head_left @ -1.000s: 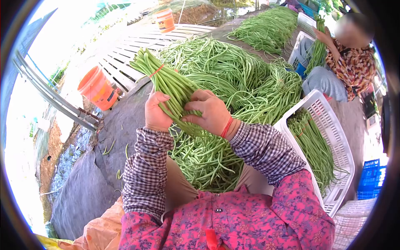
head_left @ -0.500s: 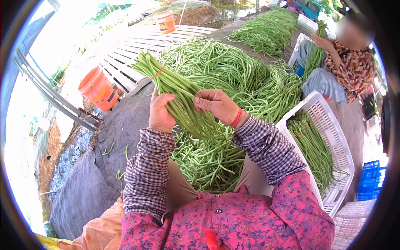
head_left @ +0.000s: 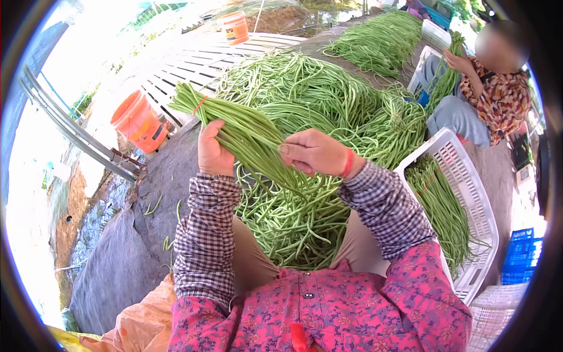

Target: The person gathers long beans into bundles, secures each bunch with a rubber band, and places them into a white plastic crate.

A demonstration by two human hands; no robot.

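A bundle of green long beans [head_left: 249,126] slants across my view above the loose beans, with a red band [head_left: 200,105] around its upper left end. My left hand [head_left: 216,149] is closed around the bundle just below that band, thumb on the near side. Farther along, my right hand [head_left: 316,154] is closed in a pinch on beans at the bundle's right side; its fingertips are partly hidden. Beneath both hands, a heap of loose long beans [head_left: 293,229] lies between my knees.
To my right stands a white crate [head_left: 484,234] holding banded long beans [head_left: 440,199]. A larger bean pile [head_left: 305,88] spreads ahead. Orange buckets [head_left: 139,122] [head_left: 235,27] stand at left and far ahead. A person [head_left: 492,94] sits at the right, holding beans. Blue crates [head_left: 521,255] are at lower right.
The bundle has swung to the left and lies flatter. My left hand has moved slightly left, and my right hand slightly right and down along the beans.
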